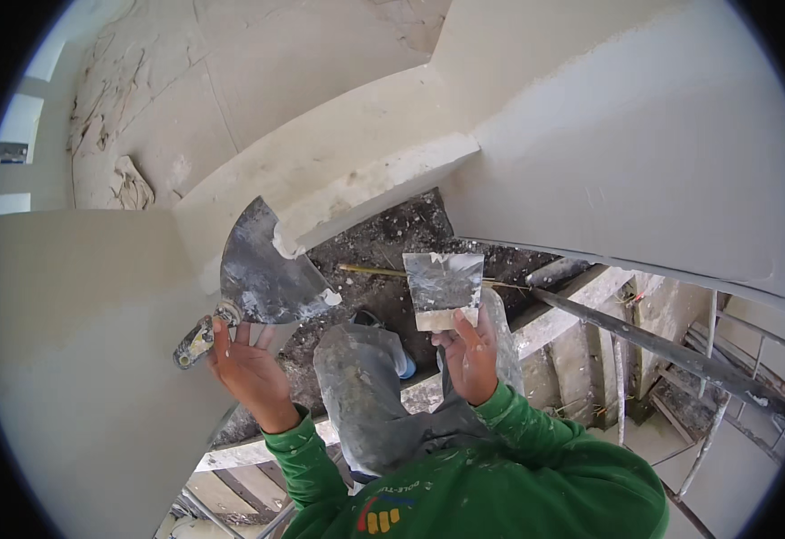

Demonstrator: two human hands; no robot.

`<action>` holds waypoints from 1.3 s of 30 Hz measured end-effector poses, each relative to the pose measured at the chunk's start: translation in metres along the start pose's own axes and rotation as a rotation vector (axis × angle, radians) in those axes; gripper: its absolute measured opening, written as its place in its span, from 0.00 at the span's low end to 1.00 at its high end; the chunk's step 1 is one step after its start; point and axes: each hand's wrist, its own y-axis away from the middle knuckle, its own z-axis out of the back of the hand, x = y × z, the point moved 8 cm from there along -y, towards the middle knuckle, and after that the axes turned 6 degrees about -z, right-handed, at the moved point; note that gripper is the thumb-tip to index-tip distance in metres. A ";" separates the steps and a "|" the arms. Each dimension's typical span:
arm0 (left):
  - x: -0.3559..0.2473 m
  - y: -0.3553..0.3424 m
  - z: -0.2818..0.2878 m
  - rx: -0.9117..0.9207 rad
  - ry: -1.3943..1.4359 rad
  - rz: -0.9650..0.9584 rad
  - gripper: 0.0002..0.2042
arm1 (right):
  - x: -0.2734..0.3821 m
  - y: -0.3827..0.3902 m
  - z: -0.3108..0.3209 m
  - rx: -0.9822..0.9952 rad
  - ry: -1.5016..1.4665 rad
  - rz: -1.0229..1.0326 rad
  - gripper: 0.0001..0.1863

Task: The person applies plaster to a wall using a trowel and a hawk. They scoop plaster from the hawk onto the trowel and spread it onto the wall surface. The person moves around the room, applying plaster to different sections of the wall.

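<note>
My left hand [253,373] grips a wide fan-shaped plastering blade [267,269] near its short handle [193,344]. The blade is dark and smeared, with white putty [287,244] along its right edge and a dab at its lower right corner. In my right hand [471,359] is a putty knife [445,286], its broad metal blade pointing away from me. Thumb and fingers close on its near end, where a pale band runs across; its handle is hidden behind the hand. The two blades are apart.
A plastered wall [644,162] rises on the right, another [78,332] on the left, with a pale ledge [357,193] between. My legs [357,386] are over a splattered plank. Scaffold tubes [680,350] cross at lower right above a drop. Crumpled sheeting [132,184] lies beyond the ledge.
</note>
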 end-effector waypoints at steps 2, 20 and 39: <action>-0.014 0.001 -0.008 -0.063 -0.106 0.025 0.14 | 0.027 0.027 -0.034 -0.049 0.041 0.060 0.20; -0.107 0.096 -0.128 0.155 0.198 0.502 0.25 | 0.107 0.112 -0.262 0.058 0.294 -0.170 0.12; -0.185 0.100 -0.192 0.152 0.328 0.399 0.17 | 0.173 0.093 -0.342 0.272 0.644 -0.016 0.18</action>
